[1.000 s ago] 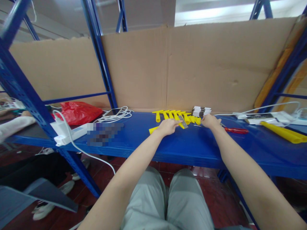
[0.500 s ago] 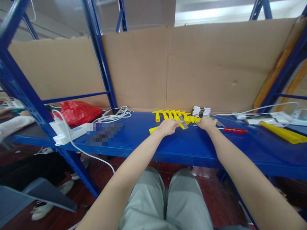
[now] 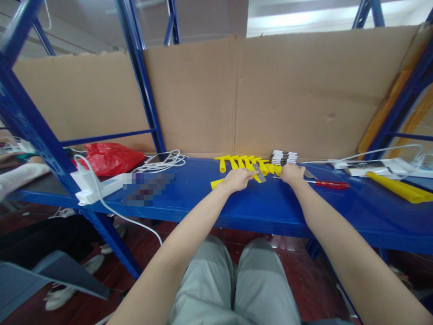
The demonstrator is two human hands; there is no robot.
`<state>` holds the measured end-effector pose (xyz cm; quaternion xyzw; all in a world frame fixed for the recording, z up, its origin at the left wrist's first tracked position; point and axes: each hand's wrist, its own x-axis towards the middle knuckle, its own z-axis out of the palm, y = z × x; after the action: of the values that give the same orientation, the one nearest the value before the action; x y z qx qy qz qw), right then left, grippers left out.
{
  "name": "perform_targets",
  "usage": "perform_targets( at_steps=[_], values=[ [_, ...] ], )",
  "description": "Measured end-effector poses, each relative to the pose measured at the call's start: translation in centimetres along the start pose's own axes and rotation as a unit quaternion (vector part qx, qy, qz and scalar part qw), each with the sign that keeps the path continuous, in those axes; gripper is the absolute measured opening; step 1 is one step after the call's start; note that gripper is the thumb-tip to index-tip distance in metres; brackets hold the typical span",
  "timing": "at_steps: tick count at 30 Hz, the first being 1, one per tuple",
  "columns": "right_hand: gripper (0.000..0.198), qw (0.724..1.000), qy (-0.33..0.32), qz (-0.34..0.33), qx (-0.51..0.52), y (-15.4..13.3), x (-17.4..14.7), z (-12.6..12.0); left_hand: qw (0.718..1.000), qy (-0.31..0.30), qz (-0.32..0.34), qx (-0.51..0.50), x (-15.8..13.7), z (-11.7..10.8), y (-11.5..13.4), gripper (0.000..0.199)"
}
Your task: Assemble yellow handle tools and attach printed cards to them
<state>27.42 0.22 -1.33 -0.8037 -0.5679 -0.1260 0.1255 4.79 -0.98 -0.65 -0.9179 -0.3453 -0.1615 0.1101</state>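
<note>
My left hand (image 3: pixel 238 179) is closed around a yellow-handled scraper (image 3: pixel 216 184). The handle's end sticks out to the left of the hand, and a flat metal blade (image 3: pixel 260 173) shows at its right. My right hand (image 3: pixel 292 173) rests by the white stack, fingers curled; what they hold, if anything, is hidden. Beneath that hand passes the shaft of a red-handled screwdriver (image 3: pixel 331 185). Another metal blade (image 3: pixel 308 174) lies just right of the hand. Several yellow T-shaped handles (image 3: pixel 222 164) lie in a row behind my hands. Behind the right hand is a stack of white-and-black pieces (image 3: pixel 283 158).
A blue shelf (image 3: pixel 260 212) carries everything, with a cardboard wall (image 3: pixel 291 95) behind. To the left are a red plastic bag (image 3: pixel 113 158), white cables (image 3: pixel 165 161) and a power strip (image 3: pixel 101 187). A yellow tube-like piece (image 3: pixel 399 187) lies at right. Another person's sleeve (image 3: pixel 25 178) shows far left.
Almost nothing differs. My right hand has shifted very slightly; the left hand and scraper hold the same place.
</note>
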Motion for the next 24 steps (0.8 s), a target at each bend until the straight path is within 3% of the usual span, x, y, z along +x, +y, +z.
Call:
perform_targets(
  at_steps=[14, 24],
  values=[
    [0.038, 0.998, -0.052, 0.029, -0.033, -0.28, -0.42, -0.74, 1.0, -0.009, 0.0, 0.005, -0.06, -0.18, 0.17, 0.042],
    [0.04, 0.996, -0.037, 0.085, -0.004, 0.17, -0.29, -0.84, 1.0, -0.004, 0.003, 0.004, -0.05, -0.12, 0.13, 0.042]
  ],
)
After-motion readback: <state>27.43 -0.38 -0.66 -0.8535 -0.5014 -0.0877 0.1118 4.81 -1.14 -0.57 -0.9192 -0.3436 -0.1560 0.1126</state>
